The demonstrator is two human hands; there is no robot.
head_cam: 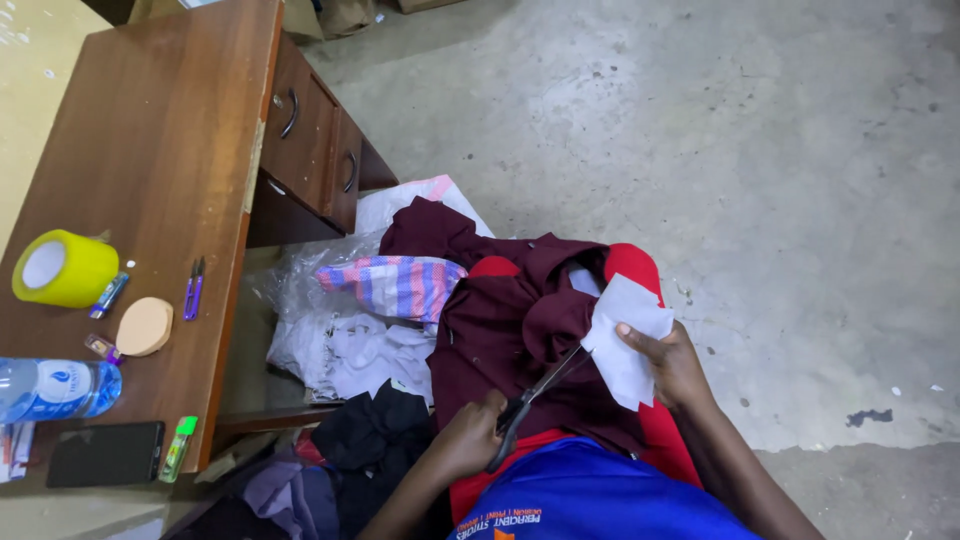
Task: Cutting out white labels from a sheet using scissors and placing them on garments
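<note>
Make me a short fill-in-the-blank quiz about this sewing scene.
1. The left hand holds ____ .
2. The right hand holds a piece of ____ fabric.
3. The tape roll on the desk is ____ in colour.

Missing words: scissors; white; yellow.

Bare concrete floor (700, 150) lies open to the right; the wooden desk (150, 150) and cloth pile (370, 320) crowd the left.
</note>
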